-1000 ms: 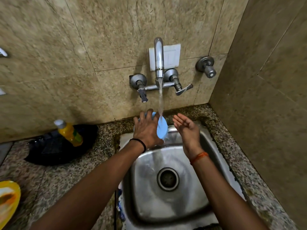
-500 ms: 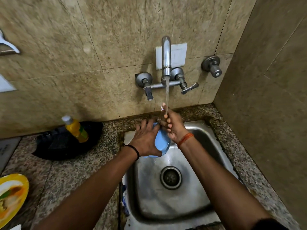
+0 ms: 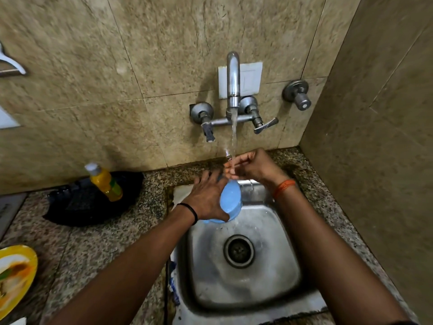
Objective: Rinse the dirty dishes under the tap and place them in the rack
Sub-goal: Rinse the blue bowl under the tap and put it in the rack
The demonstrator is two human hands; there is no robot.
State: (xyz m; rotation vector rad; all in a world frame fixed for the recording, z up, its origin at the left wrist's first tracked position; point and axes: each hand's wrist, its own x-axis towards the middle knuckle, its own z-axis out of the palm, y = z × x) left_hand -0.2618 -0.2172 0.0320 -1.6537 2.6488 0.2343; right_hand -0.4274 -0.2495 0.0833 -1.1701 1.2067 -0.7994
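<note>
While tap (image 3: 233, 80) runs mid-frame, left hand (image 3: 207, 198) grips blue bowl (image 3: 230, 200) over sink (image 3: 276, 273); right hand (image 3: 251, 167), fingers curled, empty, under stream.

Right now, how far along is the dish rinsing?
Early on. Nothing looks finished: no rinsed dish or rack shows. In hand: the left hand holds a blue bowl over the sink, while the right hand sits under the running tap, fingers curled. Left: a food-smeared yellow plate waits on the counter.
</note>
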